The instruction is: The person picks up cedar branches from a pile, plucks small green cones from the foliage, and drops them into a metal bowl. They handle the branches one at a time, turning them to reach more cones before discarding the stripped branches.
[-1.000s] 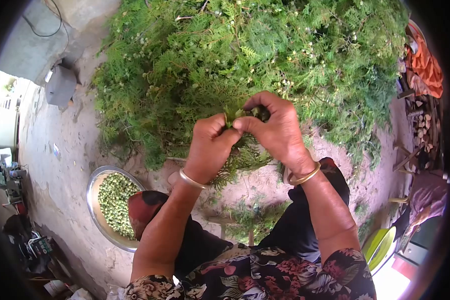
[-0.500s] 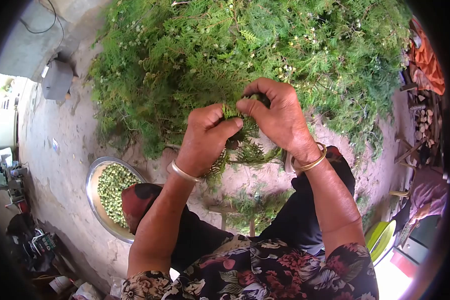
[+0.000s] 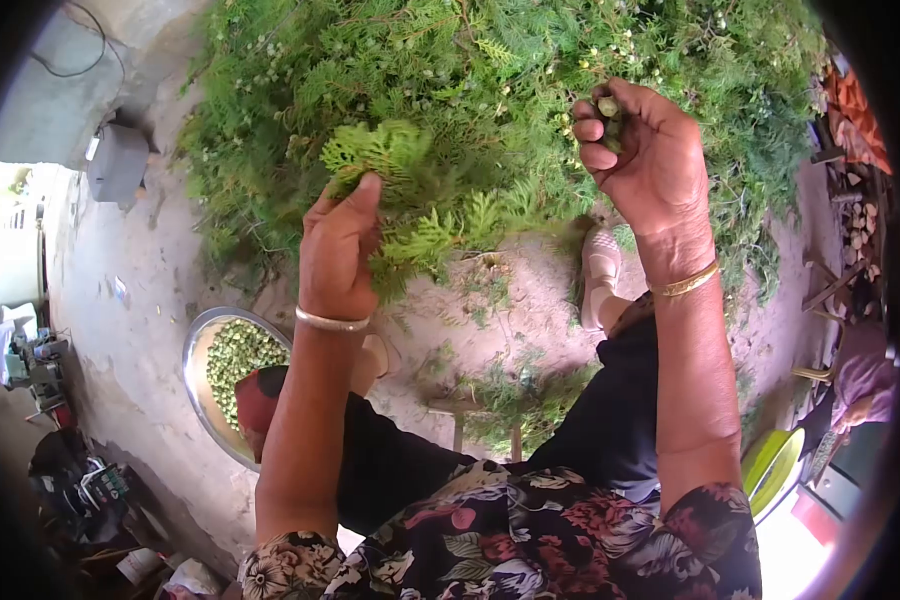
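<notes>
My left hand [image 3: 340, 245] is closed around a green conifer sprig [image 3: 385, 155], whose flat, scaly leaves fan out above and to the right of the fist. Up and to the right, my right hand [image 3: 650, 150] has its fingers curled over several small green cones [image 3: 610, 108] in the palm. Behind both hands lies a large heap of cut conifer branches [image 3: 510, 70] dotted with pale cones. A metal basin [image 3: 196, 385] beside my left knee holds many picked green cones [image 3: 240, 360].
Loose sprigs [image 3: 520, 395] lie on the ground between my legs, near a small wooden stool [image 3: 458, 408]. A grey container [image 3: 118, 160] stands at the left. A lime-green basin [image 3: 775, 470] and another person's sleeve [image 3: 865, 375] are at the right edge.
My hands have moved apart. The left has gone left and slightly down with the sprig; the right has moved up and right, its palm now turned up with cones in it.
</notes>
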{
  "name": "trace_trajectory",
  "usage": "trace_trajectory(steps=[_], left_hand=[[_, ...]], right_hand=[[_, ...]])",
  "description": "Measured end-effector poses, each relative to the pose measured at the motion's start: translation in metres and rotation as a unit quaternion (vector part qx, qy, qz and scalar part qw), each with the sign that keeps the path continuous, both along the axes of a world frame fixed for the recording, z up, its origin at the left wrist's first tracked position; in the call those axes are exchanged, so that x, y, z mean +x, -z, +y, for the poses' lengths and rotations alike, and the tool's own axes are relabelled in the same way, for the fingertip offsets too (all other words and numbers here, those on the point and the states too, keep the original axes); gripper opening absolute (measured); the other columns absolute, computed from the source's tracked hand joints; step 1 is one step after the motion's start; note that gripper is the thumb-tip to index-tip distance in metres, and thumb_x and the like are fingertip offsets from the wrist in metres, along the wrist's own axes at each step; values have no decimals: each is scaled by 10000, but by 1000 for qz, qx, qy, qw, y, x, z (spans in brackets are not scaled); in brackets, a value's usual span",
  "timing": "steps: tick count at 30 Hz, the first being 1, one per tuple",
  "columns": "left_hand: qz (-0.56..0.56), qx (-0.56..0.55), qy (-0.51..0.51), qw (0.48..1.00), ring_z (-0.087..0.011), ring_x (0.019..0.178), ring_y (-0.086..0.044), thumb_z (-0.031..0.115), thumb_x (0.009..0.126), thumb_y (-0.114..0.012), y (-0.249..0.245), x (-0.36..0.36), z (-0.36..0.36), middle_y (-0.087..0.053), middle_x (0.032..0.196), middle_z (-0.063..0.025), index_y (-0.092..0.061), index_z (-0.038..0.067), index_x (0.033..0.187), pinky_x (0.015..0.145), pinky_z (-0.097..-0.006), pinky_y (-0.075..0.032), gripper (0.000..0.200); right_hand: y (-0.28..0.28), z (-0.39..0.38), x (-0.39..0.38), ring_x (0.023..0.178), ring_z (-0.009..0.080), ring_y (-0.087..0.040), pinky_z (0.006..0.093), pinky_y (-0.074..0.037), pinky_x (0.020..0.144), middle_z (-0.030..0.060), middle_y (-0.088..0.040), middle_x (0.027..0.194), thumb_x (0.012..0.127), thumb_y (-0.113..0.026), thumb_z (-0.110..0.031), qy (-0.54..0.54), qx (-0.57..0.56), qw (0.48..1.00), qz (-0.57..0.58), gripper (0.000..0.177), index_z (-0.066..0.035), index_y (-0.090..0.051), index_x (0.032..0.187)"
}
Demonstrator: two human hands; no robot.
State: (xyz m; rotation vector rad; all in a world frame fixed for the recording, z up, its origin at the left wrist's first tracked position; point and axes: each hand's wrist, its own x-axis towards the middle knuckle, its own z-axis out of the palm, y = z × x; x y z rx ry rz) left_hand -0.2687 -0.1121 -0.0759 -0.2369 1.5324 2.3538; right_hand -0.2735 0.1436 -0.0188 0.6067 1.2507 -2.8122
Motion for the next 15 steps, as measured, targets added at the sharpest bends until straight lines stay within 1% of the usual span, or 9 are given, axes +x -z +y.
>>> trace_trajectory(steps=[4, 6, 7, 9, 10, 11, 12, 14, 15], left_hand=[[-130, -126, -61, 982, -270, 822, -654, 93, 859, -552, 33, 9, -3, -639, 1001, -172, -526, -20, 1143, 741, -373, -556, 308], [-8, -319, 36, 947, -270, 799, -643, 82, 779, -598, 110, 39, -10, -639, 935, -153, -591, 22, 1046, 717, -368, -539, 274], [81, -395, 84, 911, -270, 792, -637, 80, 745, -616, 153, 58, -13, -637, 901, -144, -620, 41, 991, 708, -367, -529, 248], [169, -594, 372, 693, -254, 781, -617, 102, 746, -618, 121, 91, 37, -621, 834, -121, -640, 60, 819, 692, -365, -508, 87], [317, -552, 405, 656, -244, 733, -609, 76, 746, -610, 165, 121, 51, -614, 808, -123, -628, 56, 811, 678, -353, -509, 70], [368, -411, 439, 709, -281, 776, -617, 82, 741, -617, 192, 155, 73, -633, 855, -148, -645, 41, 918, 727, -363, -512, 184], [42, -219, 479, 849, -334, 868, -617, 117, 744, -642, 191, 186, 97, -645, 947, -184, -628, 19, 1042, 804, -369, -495, 314], [49, -306, 543, 780, -358, 925, -612, 130, 739, -676, 177, 219, 131, -633, 1019, -219, -596, -7, 1115, 839, -372, -489, 408], [48, -306, 543, 781, -358, 925, -612, 130, 739, -676, 178, 217, 132, -633, 1019, -219, -596, -7, 1115, 839, -372, -489, 408]], right_hand=[[-1, 5, 7, 632, 152, -509, 242, -385, 503, 138, -571, 801, 841, -547, -79, -28, -5, 999, 17, 130, 44, -544, 884], [-3, 6, 10, 626, 142, -500, 237, -381, 499, 129, -571, 797, 831, -558, -65, -46, 30, 998, 4, 122, 53, -551, 862], [-2, 7, 12, 626, 142, -500, 237, -381, 499, 129, -571, 797, 831, -558, -65, -46, 26, 999, 3, 122, 53, -551, 862], [-3, 10, 14, 620, 137, -494, 235, -379, 502, 115, -573, 792, 824, -566, -53, -49, 38, 998, -11, 113, 56, -557, 853], [-4, 12, 16, 620, 137, -494, 235, -379, 502, 115, -573, 792, 824, -566, -53, -49, 37, 998, -10, 113, 56, -557, 853], [-4, 13, 18, 616, 137, -492, 233, -376, 501, 111, -572, 788, 822, -567, -51, -43, 44, 998, -10, 110, 54, -558, 854], [-5, 14, 19, 611, 137, -490, 232, -372, 500, 106, -570, 784, 819, -569, -50, -39, 50, 998, -11, 108, 51, -559, 854], [-5, 19, 21, 611, 135, -489, 232, -371, 499, 104, -567, 781, 821, -570, -60, -41, 36, 998, -6, 113, 46, -559, 855], [-6, 20, 22, 610, 134, -489, 232, -369, 498, 102, -564, 777, 823, -572, -71, -43, 21, 999, 0, 118, 42, -559, 855]])
